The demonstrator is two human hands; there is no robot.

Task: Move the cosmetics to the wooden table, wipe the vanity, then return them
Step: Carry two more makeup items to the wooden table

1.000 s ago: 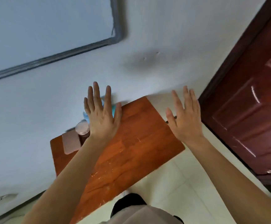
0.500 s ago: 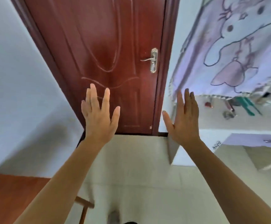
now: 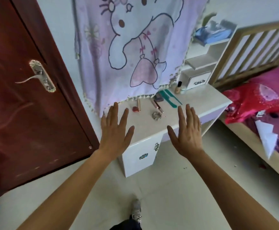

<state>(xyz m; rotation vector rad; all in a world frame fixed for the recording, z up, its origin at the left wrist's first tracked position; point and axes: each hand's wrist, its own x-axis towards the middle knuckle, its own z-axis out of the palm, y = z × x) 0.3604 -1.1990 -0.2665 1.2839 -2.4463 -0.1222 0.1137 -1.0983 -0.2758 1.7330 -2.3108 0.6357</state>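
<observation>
The white vanity (image 3: 200, 103) stands ahead, its mirror covered by a lilac cartoon cloth (image 3: 127, 52). On its top lie a red lipstick (image 3: 136, 109), a pink tube (image 3: 138, 105), slim pencils (image 3: 157, 106), a silver scrunchie (image 3: 156, 115), a dark compact (image 3: 158, 97), teal combs (image 3: 169, 97) and a foundation bottle (image 3: 178, 87). My left hand (image 3: 114, 130) and my right hand (image 3: 187, 131) hover flat over the vanity's front edge, fingers spread, holding nothing. The wooden table is out of view.
A dark red door (image 3: 19, 100) with a metal handle (image 3: 41, 77) is at the left. A bed (image 3: 268, 113) with pink bedding and a slatted headboard fills the right. Shelves (image 3: 202, 62) with a small drawer rise beside the vanity. Pale tiled floor lies below.
The view has swung right, from the wooden table past the door to the vanity. Both hands stay raised, open and empty throughout.
</observation>
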